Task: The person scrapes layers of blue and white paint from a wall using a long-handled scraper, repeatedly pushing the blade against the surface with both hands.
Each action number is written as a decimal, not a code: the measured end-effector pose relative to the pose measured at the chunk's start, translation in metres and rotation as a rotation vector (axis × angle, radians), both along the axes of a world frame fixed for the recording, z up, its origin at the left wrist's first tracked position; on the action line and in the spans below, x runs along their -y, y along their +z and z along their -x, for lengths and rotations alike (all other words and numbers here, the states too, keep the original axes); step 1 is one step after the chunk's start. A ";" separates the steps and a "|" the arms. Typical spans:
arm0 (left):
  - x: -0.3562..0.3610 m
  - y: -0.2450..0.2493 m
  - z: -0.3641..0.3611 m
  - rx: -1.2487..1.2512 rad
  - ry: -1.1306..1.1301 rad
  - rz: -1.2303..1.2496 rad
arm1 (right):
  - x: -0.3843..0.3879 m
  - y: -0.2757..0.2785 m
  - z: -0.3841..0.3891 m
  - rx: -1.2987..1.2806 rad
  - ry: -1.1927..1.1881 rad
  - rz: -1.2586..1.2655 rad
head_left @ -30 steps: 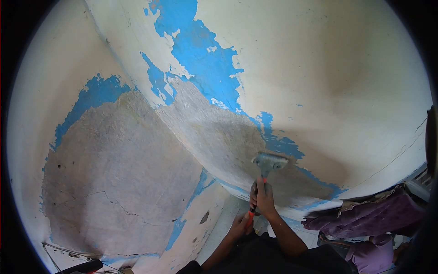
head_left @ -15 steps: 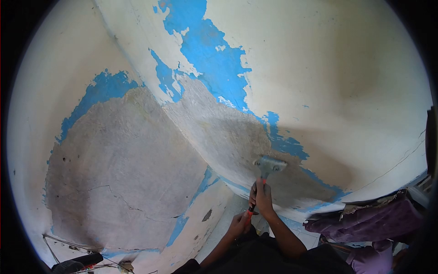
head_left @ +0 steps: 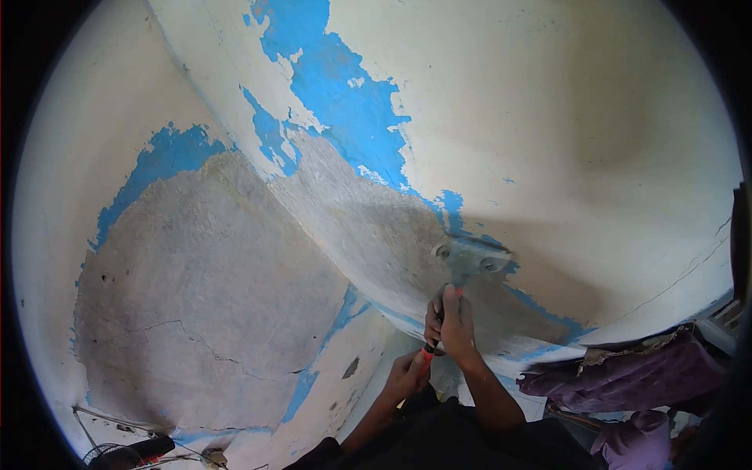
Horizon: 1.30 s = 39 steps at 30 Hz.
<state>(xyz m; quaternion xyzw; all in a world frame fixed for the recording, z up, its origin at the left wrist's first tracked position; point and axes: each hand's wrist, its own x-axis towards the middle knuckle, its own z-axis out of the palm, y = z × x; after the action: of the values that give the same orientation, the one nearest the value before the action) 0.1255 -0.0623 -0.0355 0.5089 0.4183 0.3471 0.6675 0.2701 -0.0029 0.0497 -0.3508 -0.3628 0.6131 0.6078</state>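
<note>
Both hands are closed around the red-and-black handle of a long wall scraper (head_left: 472, 254). My left hand (head_left: 405, 375) grips the lower end of the handle. Higher up, just below the head, is my right hand (head_left: 452, 323). The wide metal head has two round knobs or bolts and lies against or close to the wall, over the border of bare grey plaster (head_left: 376, 235) and blue paint (head_left: 451, 205). Whether the blade edge touches the wall is hard to tell. Cream paint (head_left: 564, 157) covers the wall to the right.
On the left, across the wall corner, is a second large grey patch (head_left: 211, 274) with a crack and blue edges. Purple cloth (head_left: 627, 372) hangs at lower right above a lilac bundle (head_left: 638, 442). A dark fan-like object (head_left: 129, 453) and wires are at lower left.
The scraper head has moved up and slightly right along the wall, from grey plaster onto the blue paint edge. My right hand has risen with it. The view has shifted slightly.
</note>
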 end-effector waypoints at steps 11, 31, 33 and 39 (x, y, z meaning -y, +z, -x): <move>0.023 -0.052 0.007 0.069 0.003 0.232 | 0.006 -0.068 0.014 -0.062 0.039 0.149; 0.030 -0.022 0.006 0.057 0.046 0.218 | 0.005 -0.041 0.019 -0.097 0.039 0.203; 0.033 -0.047 -0.001 0.121 0.079 0.257 | 0.005 -0.056 0.019 -0.037 0.037 0.244; 0.032 -0.049 -0.006 0.169 0.058 0.317 | 0.006 -0.066 0.014 0.032 0.037 0.264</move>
<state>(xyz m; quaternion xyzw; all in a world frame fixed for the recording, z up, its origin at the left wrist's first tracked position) 0.1317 -0.0947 -0.0841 0.3541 0.4247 0.3373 0.7619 0.2560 -0.0089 -0.0160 -0.4308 -0.2952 0.6607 0.5392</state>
